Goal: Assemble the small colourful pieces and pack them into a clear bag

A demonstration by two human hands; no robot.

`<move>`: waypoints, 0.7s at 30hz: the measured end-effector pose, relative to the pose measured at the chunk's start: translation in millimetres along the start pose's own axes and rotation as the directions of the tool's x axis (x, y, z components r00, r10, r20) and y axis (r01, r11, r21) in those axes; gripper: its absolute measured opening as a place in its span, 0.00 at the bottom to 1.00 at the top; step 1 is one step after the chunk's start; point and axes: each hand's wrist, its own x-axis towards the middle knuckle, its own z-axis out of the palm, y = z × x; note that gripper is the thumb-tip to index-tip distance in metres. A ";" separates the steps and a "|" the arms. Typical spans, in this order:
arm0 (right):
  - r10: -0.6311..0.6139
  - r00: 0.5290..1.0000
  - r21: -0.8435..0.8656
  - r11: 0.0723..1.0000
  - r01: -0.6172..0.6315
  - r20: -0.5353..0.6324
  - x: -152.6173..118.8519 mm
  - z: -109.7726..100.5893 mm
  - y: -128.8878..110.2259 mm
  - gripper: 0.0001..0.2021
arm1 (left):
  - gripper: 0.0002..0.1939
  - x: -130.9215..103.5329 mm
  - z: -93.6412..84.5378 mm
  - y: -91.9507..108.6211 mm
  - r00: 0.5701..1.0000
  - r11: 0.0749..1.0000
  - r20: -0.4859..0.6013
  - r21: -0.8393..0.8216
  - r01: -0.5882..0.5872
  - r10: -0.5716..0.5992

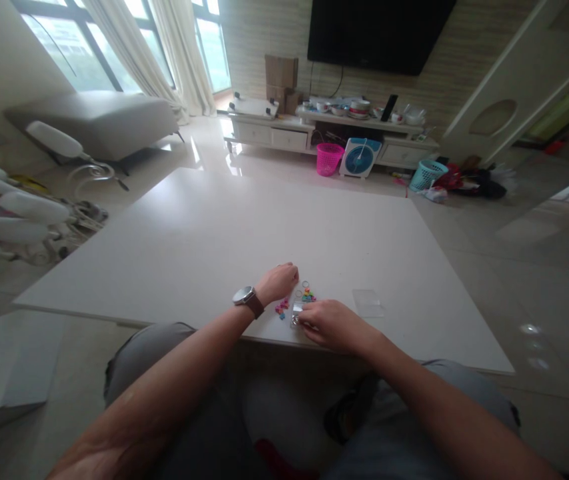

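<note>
My left hand (278, 281), a watch on its wrist, rests on the white table (204, 240) with fingers curled; what it pinches is too small to make out. My right hand (332, 323) lies near the front edge, its fingertips on a small clear piece (296, 313). Between the hands sit several tiny coloured beads (281, 308), a second bright cluster (308, 296) and a small metal ring (305, 285). A clear plastic bag (367, 302) lies flat just right of my right hand.
A grey sofa (99, 120) stands at the back left, chairs (19, 213) at the left. A TV cabinet (324, 130) with dishes lines the far wall, with a pink basket (329, 159), a fan (360, 158) and a teal basket (427, 175) on the floor.
</note>
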 end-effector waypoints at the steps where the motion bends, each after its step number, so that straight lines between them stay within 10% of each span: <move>1: 0.000 1.000 0.000 1.000 0.000 -0.005 -0.2 0.3 0.6 0.08 | 0.12 1.0 -0.3 1.5 1.000 1.000 -0.010 -0.007 -0.009 0.009; 21: 0.011 0.999 0.031 0.999 -0.010 -0.034 -6.0 1.7 5.7 0.07 | 0.15 4.3 -3.5 11.8 0.985 0.977 0.112 0.156 -0.146 0.130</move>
